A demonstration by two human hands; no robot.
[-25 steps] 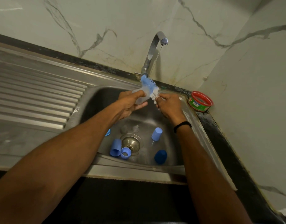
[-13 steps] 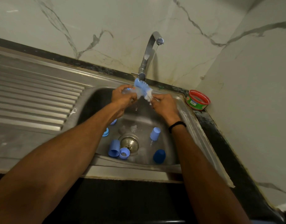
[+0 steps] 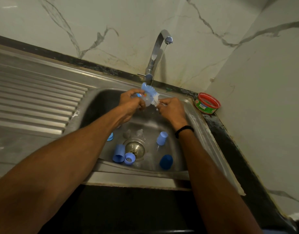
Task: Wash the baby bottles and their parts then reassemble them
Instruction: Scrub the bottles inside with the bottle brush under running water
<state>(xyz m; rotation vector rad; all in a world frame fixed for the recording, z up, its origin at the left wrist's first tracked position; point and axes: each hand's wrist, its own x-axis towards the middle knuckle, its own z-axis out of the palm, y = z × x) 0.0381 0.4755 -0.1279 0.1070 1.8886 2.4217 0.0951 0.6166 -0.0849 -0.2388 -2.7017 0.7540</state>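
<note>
- Over a steel sink [image 3: 198, 125], the left hand [image 3: 131, 103] curls its fingers round a clear baby bottle [image 3: 146, 100], held tipped on its side above the basin.
- The right hand [image 3: 170, 109], a black wristband [image 3: 184, 130] on its wrist, grips the handle of a blue-and-white bottle brush [image 3: 149, 91], fingers closed tight around it.
- The bristles meet the bottle; whether they are inside it or against its outer wall is hard to tell from this angle.
- A thin stream of water falls from the curved faucet [image 3: 158, 53] just behind the brush.
- On the basin floor, around the drain [image 3: 134, 147], lie the loose parts: a pale blue cap [image 3: 118, 153] on its side touching a blue screw ring [image 3: 129, 159], a second pale blue cap [image 3: 161, 138] near the right wrist, and a dark blue cap [image 3: 166, 162] by the front wall.
- Two clear teats [image 3: 127, 133] sit just behind the drain.
- A red-rimmed tub [image 3: 207, 103] stands on the counter in the corner, right of the sink.
</note>
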